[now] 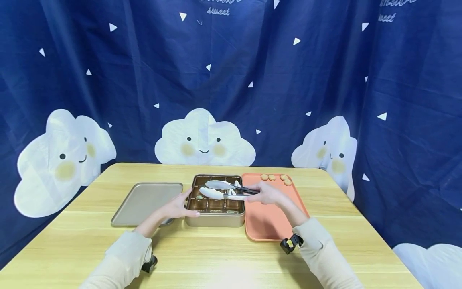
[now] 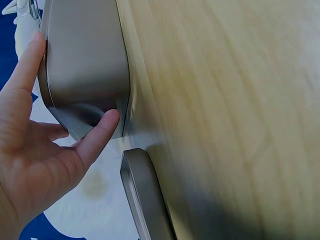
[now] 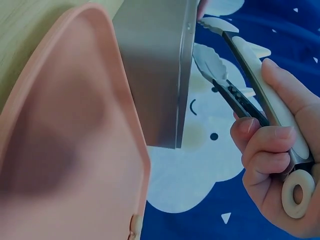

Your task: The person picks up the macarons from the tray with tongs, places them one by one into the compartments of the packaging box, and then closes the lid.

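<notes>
A metal box point(image 1: 215, 220) with a brown divided insert point(image 1: 216, 204) stands at the middle of the table. My left hand point(image 1: 177, 206) rests on its left side, thumb along the front rim and fingers spread; the left wrist view shows the fingers point(image 2: 100, 135) against the box wall. My right hand point(image 1: 265, 194) grips a pair of tongs point(image 3: 277, 107) with white scalloped tips and a ring at the handle end. The tips lie apart over the compartments, with nothing visible between them. A small greenish spot point(image 1: 199, 197) shows in a left compartment; the tongs hide part of the insert.
A coral tray point(image 1: 265, 224) lies right of the box, with several round cookies point(image 1: 271, 178) along its far end. Left of the box is a flat metal lid point(image 1: 144, 202). A blue curtain point(image 1: 231, 92) hangs behind the wooden table point(image 1: 202, 257).
</notes>
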{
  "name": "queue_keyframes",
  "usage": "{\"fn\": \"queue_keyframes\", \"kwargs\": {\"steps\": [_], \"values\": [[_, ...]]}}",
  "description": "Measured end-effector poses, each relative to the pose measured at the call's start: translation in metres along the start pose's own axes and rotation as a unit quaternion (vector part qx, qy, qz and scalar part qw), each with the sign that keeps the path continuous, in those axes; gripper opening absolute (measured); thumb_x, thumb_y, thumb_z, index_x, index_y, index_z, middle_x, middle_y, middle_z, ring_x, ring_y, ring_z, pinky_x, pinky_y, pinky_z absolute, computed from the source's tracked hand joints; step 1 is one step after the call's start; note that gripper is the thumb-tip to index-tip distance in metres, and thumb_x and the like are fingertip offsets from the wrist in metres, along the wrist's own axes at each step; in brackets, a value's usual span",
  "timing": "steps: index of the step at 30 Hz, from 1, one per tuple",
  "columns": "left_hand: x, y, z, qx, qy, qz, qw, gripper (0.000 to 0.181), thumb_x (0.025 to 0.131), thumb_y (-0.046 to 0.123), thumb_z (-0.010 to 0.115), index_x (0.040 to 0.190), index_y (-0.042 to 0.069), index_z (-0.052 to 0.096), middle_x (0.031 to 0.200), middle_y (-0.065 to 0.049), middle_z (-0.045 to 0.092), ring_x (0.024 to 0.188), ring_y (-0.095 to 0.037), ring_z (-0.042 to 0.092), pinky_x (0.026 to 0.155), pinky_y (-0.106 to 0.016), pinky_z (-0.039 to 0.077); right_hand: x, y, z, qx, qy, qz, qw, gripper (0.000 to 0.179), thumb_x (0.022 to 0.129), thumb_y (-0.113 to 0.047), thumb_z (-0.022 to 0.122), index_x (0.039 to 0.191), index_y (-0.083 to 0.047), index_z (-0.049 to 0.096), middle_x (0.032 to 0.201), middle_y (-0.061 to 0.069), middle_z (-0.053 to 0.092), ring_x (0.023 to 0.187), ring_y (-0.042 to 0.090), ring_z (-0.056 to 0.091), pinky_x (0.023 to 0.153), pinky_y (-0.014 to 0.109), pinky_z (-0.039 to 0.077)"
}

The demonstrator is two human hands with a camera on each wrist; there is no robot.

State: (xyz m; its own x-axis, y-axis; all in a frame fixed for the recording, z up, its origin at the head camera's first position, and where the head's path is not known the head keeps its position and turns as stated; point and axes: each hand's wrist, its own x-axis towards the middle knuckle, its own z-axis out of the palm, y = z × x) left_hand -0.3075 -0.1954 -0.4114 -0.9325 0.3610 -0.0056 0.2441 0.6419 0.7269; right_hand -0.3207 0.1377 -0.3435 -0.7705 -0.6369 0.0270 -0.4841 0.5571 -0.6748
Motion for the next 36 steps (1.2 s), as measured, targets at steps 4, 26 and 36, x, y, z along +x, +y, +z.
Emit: {"fn": "queue_keyframes", "kwargs": {"steps": [4, 26, 36], "values": [[0.001, 0.001, 0.000, 0.000, -0.003, 0.000, 1.0000, 0.110, 0.071, 0.039, 0.076, 0.144, -0.004, 0.005, 0.144, -0.033, 0.015, 0.132, -0.049, 0.011, 0.105, -0.062, 0.012, -0.005, 0.008, -0.008, 0.000, 0.028, 0.015, 0.9995, 0.048, 0.083, -0.021, 0.065, 0.127, -0.003, 0.054, 0.103, 0.011, 0.060, 0.057, 0.010, 0.040, 0.050, 0.020, 0.037], [0.002, 0.001, -0.002, 0.001, -0.012, 0.003, 0.9999, 0.110, 0.071, 0.037, 0.076, 0.144, -0.005, 0.004, 0.142, -0.037, 0.012, 0.131, -0.052, 0.010, 0.104, -0.063, 0.013, -0.065, 0.078, -0.047, -0.090, 0.154, 0.190, 0.9654, 0.049, 0.079, -0.018, 0.066, 0.119, 0.008, 0.055, 0.082, 0.015, 0.059, 0.063, 0.019, 0.047, 0.054, 0.027, 0.039], [0.000, 0.003, 0.000, -0.003, -0.014, -0.004, 0.9999, 0.110, 0.071, 0.036, 0.076, 0.144, -0.003, 0.004, 0.142, -0.037, 0.013, 0.131, -0.052, 0.007, 0.103, -0.064, 0.010, -0.066, 0.090, -0.045, -0.101, 0.151, 0.229, 0.9564, 0.044, 0.080, -0.021, 0.063, 0.113, 0.006, 0.058, 0.068, 0.008, 0.053, 0.051, 0.013, 0.042, 0.046, 0.023, 0.034]]}}
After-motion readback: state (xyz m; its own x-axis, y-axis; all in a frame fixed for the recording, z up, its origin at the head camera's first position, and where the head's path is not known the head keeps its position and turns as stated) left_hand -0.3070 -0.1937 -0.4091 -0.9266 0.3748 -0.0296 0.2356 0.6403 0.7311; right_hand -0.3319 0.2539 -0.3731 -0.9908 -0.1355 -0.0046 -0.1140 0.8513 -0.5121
